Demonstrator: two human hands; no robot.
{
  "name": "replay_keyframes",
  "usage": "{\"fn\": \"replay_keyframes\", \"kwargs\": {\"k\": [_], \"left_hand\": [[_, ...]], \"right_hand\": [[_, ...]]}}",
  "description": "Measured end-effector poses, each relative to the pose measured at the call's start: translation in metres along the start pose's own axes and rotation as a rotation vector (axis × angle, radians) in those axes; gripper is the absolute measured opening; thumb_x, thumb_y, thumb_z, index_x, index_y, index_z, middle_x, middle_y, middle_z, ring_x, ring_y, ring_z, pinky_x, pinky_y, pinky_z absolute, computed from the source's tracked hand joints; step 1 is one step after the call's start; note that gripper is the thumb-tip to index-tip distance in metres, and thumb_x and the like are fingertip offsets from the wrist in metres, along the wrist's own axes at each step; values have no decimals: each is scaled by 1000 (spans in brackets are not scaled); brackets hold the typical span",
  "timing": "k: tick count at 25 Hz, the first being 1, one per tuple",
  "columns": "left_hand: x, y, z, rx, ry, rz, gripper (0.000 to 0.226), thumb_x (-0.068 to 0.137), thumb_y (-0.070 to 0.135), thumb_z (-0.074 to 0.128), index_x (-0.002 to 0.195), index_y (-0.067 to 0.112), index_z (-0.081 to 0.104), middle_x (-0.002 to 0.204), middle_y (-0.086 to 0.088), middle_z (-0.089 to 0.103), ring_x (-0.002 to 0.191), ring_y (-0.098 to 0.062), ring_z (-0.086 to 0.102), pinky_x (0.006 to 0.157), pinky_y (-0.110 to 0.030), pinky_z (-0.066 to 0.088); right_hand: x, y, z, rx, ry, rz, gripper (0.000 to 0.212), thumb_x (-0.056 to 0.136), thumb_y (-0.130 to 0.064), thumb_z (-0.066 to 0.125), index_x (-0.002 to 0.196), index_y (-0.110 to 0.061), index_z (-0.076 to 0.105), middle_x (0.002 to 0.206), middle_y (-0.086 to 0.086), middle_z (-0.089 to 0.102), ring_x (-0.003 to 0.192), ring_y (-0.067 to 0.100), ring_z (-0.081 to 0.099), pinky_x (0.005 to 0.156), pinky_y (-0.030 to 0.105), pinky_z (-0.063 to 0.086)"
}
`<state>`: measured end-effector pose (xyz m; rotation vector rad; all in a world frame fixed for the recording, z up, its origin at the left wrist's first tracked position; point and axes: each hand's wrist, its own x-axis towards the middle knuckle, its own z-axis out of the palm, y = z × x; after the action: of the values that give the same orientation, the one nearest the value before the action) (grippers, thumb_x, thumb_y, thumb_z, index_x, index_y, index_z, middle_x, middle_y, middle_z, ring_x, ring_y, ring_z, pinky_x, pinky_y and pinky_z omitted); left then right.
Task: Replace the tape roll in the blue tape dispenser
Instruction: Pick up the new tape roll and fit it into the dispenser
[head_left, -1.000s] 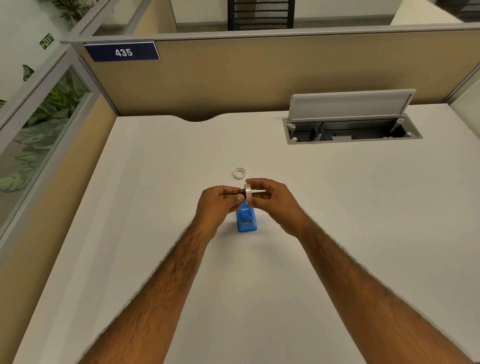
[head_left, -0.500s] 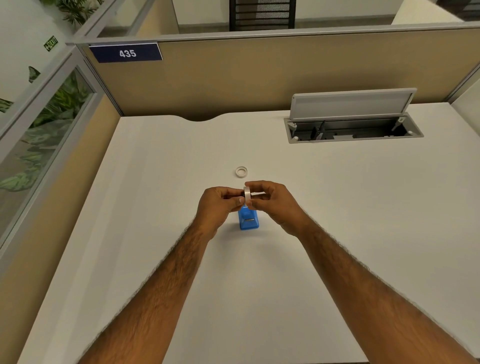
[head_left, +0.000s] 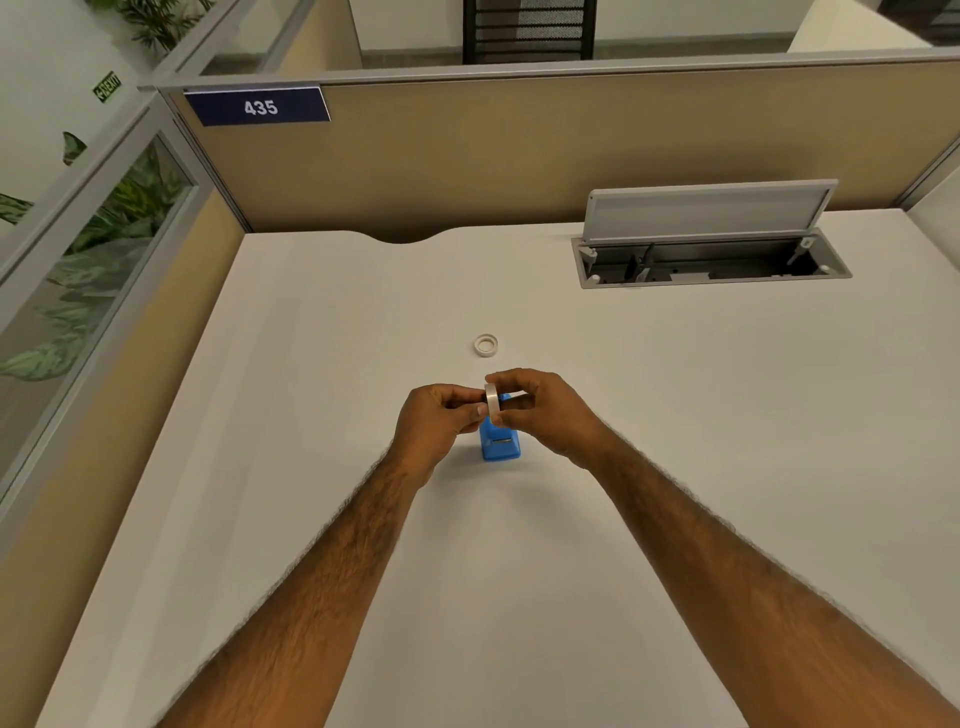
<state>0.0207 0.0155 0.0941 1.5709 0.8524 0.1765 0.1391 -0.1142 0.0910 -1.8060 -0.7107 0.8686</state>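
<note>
Two bare forearms enter from the lower edge, both uncovered by any sleeve as far as they show, with dark hair along their length. The left hand and right hand are bare: no glove, ring, watch or band shows on either wrist.

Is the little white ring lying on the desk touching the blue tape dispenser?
Apart. In the head view the white ring lies on bare desk beyond both hands, with the blue tape dispenser nearer the person.

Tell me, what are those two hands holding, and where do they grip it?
A tape roll, pinched by its flat sides between the left hand and right hand, above the blue dispenser.
</note>
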Motion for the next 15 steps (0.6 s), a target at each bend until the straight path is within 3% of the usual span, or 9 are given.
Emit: {"fn": "replay_keyframes", "kwargs": {"k": [3,6,10,12,15], "left_hand": [[6,3,5,28,23,-6,19,87,11,74,105,15,76,95,-1,77,89,-19,74,88,-36,60],[13,5,11,66,41,7,21,87,12,74,108,14,76,100,-3,76,94,-22,72,89,-36,59],[21,-2,15,145,81,13,29,92,11,68,120,13,71,118,-5,71,109,-24,66,101,-42,53],[24,-11,15,225,113,19,35,94,10,65,129,14,65,132,-5,65,122,-22,59,108,-34,46],[23,-25,15,290,83,12,42,95,10,64,136,15,59,142,-5,57,130,-20,54,103,-24,39]], "right_hand": [[9,-2,-5,-206,-19,-38,53,78,-9,78,125,-23,58,115,-8,64,97,10,65,71,13,50],[21,-2,-7,-400,-19,-69,57,79,-12,78,129,-22,55,124,-2,62,102,15,62,80,24,49],[29,6,-6,-506,27,-84,56,80,-13,76,130,-21,54,129,-1,61,108,16,60,84,27,49],[29,12,-6,-490,39,-69,52,80,-13,76,127,-20,55,127,-1,62,110,17,59,88,30,50],[30,20,-4,-506,28,-83,47,80,-11,75,123,-20,56,124,-2,63,110,17,58,92,31,50]]}}
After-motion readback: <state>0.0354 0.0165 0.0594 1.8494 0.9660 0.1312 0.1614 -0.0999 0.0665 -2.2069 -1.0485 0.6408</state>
